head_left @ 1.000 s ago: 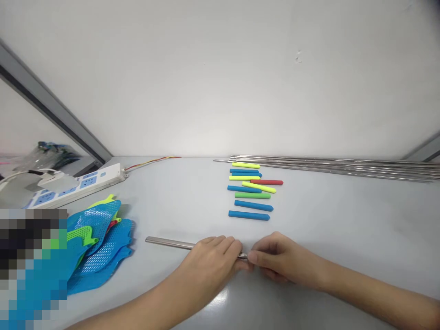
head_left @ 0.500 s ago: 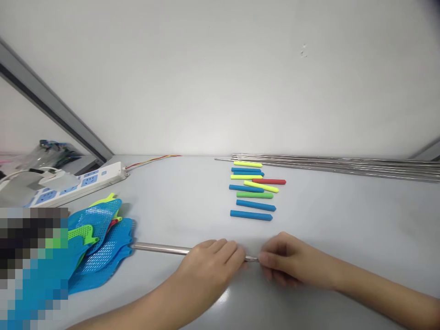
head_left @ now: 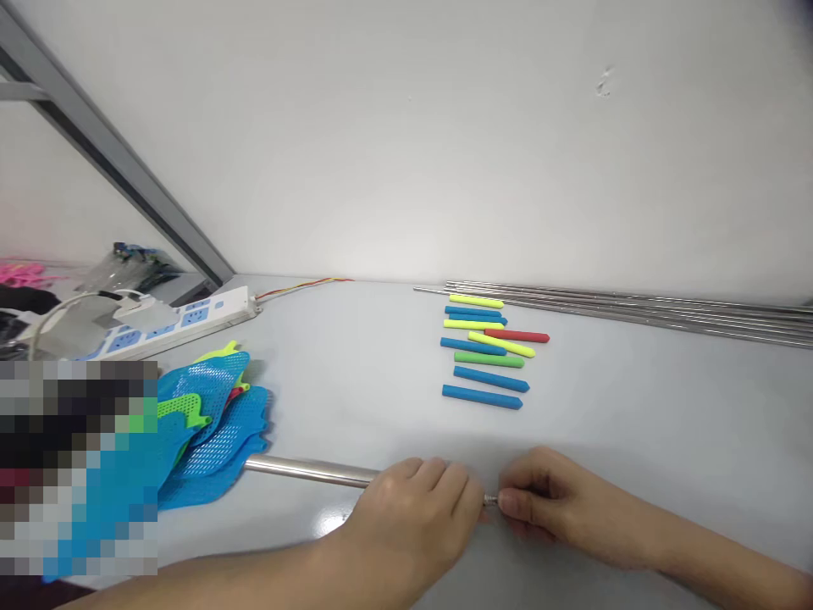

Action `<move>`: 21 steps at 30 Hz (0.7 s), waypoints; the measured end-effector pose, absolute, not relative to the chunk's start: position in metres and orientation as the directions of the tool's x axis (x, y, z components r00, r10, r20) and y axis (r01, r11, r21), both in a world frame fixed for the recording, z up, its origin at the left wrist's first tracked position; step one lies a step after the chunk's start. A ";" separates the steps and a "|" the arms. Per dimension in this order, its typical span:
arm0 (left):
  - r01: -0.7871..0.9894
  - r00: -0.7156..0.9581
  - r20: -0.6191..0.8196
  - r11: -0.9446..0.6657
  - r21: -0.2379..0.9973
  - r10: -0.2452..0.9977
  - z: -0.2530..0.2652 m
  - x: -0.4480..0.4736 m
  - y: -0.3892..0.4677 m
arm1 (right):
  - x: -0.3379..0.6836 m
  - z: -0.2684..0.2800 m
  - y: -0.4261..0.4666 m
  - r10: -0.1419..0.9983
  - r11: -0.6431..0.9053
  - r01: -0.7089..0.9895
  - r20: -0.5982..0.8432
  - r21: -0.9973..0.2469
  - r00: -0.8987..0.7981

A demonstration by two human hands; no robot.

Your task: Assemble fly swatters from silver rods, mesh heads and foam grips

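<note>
A silvery metal tube [head_left: 311, 470] lies low over the table, its far end by the blue mesh pieces. My left hand [head_left: 423, 508] is closed around the tube's right part, knuckles up. A narrower, ridged metal tip [head_left: 491, 500] shows at the right of that hand. My right hand [head_left: 546, 500] pinches the end of this tip between thumb and index finger; its other fingers curl below. What lies inside the pinch is hidden.
Several coloured plastic sticks [head_left: 489, 361], blue, yellow, green and red, lie mid-table. Behind them, thin metal rods [head_left: 635, 309] run along the wall. Leaf-shaped perforated plastic pieces [head_left: 222, 432] are heaped at left, beside a white power strip [head_left: 219, 313] with plugs and cables.
The view has shifted a little left. Both hands and the tube sit slightly lower and further right in the picture. Both grips stay closed, and the tip between the hands shows ridges now.
</note>
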State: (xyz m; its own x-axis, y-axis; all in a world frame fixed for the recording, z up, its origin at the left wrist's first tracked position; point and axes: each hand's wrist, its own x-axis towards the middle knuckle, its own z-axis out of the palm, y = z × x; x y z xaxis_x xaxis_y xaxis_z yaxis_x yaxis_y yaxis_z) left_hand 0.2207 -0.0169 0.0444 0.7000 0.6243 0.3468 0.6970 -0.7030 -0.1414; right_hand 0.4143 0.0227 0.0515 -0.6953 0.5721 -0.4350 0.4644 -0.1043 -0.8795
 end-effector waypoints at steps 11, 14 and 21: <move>0.636 0.763 0.147 -0.772 0.001 0.629 0.054 0.211 -0.014 | 0.418 0.057 0.023 0.494 -0.103 0.429 -0.420 -0.898 -0.761; 0.666 0.738 0.097 -0.744 0.049 0.667 0.058 0.206 -0.009 | 0.418 0.054 0.025 0.526 -0.135 0.437 -0.438 -0.889 -0.729; 0.821 0.571 -0.027 -0.570 0.046 0.820 0.080 0.186 0.010 | 0.432 0.041 0.044 0.573 -0.347 0.277 -0.436 -0.896 -0.694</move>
